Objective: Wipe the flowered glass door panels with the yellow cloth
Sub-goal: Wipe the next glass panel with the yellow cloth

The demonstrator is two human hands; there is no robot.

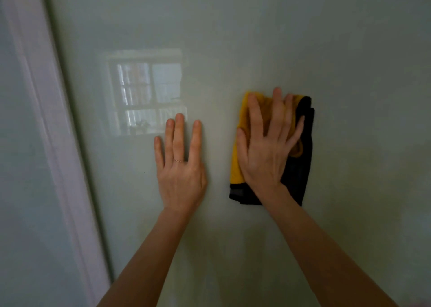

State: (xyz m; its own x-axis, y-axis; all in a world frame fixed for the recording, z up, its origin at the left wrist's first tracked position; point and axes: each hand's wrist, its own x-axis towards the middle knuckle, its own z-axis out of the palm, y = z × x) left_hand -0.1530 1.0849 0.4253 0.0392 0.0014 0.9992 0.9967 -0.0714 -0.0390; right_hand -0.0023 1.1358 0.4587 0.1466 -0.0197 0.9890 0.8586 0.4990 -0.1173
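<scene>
Pale green glass door panel (pixel 303 38) fills almost the whole view, with wide bare glass above, right of and below the hands. One white frame strip (pixel 53 143) runs down the left edge, and a sliver of a second panel (pixel 18 190) sits left of it, so two panels in all. One window reflection (pixel 147 92) glows left of centre. One yellow cloth (pixel 235 167), folded with a black side showing, lies flat on the glass right of centre. Two hands are up. The right hand (pixel 265 148) presses the cloth with straight, spread fingers, not curled round it. The left hand (pixel 180 171) rests flat and empty on bare glass just beside it, well clear of the frame, wearing one thin ring (pixel 179 160).
</scene>
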